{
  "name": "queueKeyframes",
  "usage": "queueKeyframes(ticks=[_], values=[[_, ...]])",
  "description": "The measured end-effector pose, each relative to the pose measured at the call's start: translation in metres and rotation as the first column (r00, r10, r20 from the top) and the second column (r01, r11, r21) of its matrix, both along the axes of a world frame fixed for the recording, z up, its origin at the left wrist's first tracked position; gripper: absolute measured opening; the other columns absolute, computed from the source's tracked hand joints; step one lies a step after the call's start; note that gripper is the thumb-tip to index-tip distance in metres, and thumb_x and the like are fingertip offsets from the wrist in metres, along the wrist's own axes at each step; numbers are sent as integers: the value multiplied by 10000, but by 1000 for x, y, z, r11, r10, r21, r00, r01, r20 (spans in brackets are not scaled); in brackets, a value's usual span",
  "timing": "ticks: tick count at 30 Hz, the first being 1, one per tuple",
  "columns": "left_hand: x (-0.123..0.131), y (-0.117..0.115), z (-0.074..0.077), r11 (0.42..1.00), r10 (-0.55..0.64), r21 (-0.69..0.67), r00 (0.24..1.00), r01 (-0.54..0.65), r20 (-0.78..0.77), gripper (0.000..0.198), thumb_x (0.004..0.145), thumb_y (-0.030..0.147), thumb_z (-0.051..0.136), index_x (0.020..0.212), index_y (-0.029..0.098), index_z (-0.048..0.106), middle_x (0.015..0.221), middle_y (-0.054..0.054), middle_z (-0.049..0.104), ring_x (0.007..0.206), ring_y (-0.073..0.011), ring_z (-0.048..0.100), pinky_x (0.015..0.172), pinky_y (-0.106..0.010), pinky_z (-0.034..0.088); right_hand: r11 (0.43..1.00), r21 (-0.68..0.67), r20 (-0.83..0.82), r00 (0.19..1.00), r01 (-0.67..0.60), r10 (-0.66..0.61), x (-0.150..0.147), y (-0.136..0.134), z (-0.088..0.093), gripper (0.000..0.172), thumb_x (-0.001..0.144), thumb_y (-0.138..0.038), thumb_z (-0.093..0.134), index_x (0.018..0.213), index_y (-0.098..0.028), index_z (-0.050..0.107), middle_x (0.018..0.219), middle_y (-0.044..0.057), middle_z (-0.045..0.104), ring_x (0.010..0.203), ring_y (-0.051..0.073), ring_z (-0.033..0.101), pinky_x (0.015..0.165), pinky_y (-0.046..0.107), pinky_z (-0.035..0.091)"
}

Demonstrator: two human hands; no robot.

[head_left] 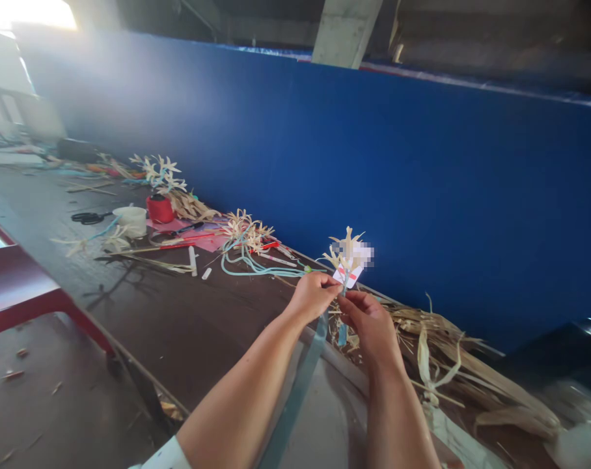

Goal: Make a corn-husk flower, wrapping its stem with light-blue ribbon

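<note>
A pale dried-husk flower (345, 253) stands upright above my fingertips, on a thin stem wrapped in blue-green. My left hand (315, 296) is closed in a pinch at the stem, just below the petals. From the right, my right hand (370, 319) pinches the same stem slightly lower, its thumb and fingers close to the left fingertips. A long teal strip (302, 378) runs up from my lap and vanishes behind my left hand; its upper end is hidden. Behind the flower is a white and red card (347, 273), partly covered by it.
Dried husks (452, 358) lie heaped on the right. Along the dark table (217, 319) are finished-looking husk flowers (249, 234), a white tape roll (131, 221), a red thread spool (159, 208) and black scissors (89, 217). A blue partition (373, 163) rises behind; a red stool (27, 286) stands left.
</note>
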State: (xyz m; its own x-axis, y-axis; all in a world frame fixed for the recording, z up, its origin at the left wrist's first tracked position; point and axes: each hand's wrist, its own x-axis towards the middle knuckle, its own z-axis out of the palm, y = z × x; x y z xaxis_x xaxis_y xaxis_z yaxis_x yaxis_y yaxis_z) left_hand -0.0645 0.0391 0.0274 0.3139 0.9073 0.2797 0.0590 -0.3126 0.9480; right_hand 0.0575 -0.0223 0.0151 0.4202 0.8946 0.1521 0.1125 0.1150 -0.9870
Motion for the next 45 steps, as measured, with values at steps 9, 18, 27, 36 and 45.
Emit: queueKeyframes(ticks=[9,18,27,36,45], values=[[-1,0,0,999,-27,36,999,28,-20,219,698,315,593,775,138,694,773,-38,675,746,-148,596,735,-257,435,999,-38,-137,990,-33,28,0,2,-2,286,585,-359,760,800,-185,685,693,-5,652,625,117,574,623,234,468],[-9,-2,5,926,-292,-154,914,343,282,279,625,315,689,805,103,670,774,-50,655,743,-145,585,750,-267,437,944,77,-468,824,-321,319,1,-6,4,197,597,-251,782,742,-176,672,689,-14,623,582,60,535,558,156,445],[-12,-8,6,775,-456,-189,741,603,493,279,627,340,703,718,96,602,671,-49,622,580,-144,591,616,-290,465,892,142,-575,698,-430,428,1,-11,3,167,655,-210,741,801,-172,669,658,-15,610,556,55,523,546,162,447],[-6,-5,8,895,-273,-231,878,382,394,301,583,356,712,705,99,614,611,-12,587,576,-98,525,608,-238,410,919,71,-460,805,-387,374,5,-14,9,206,698,-268,706,874,-176,654,828,28,643,669,101,575,608,208,483],[-1,-8,7,991,-98,-80,993,104,71,252,659,332,627,768,109,668,680,-20,625,626,-110,519,593,-222,378,999,35,-246,968,-41,49,4,-7,12,345,619,-396,740,892,-205,653,754,-5,611,601,93,523,537,193,446]])
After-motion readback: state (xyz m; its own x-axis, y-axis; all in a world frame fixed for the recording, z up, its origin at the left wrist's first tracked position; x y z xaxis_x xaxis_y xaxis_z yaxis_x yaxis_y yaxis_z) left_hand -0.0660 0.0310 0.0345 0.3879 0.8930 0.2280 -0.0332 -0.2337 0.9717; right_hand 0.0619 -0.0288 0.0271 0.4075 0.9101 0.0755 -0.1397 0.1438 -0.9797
